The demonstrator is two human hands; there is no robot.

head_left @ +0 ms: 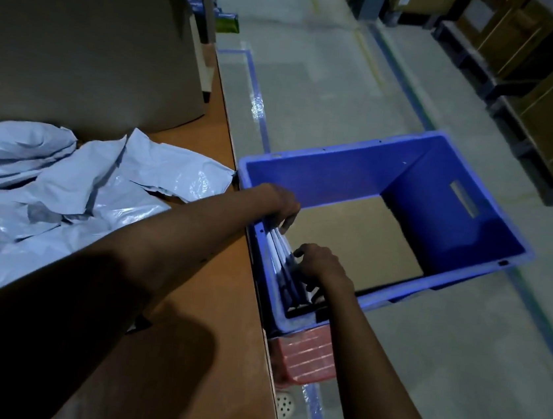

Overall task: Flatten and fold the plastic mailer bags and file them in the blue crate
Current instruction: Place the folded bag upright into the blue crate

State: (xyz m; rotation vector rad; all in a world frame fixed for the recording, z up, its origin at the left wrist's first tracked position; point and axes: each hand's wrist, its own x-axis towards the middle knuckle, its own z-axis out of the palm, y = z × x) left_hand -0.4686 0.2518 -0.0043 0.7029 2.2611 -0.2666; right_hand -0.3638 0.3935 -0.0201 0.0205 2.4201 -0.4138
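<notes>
Our left hand [284,206] and right hand [322,266] seem clamped on the folded mailers [282,256] in the blue crate [343,156]; we judge them light and slippery, best pinched at the folds.

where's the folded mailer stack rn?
Head view, centre: the folded white plastic mailer bags stand on edge inside the blue plastic crate, against its wall nearest the wooden table, held between the left hand and right hand.

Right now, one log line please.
step: filing | left hand: grips folded mailers | right hand: grips folded mailers | blue crate: beside table | loose mailers: on table
</notes>
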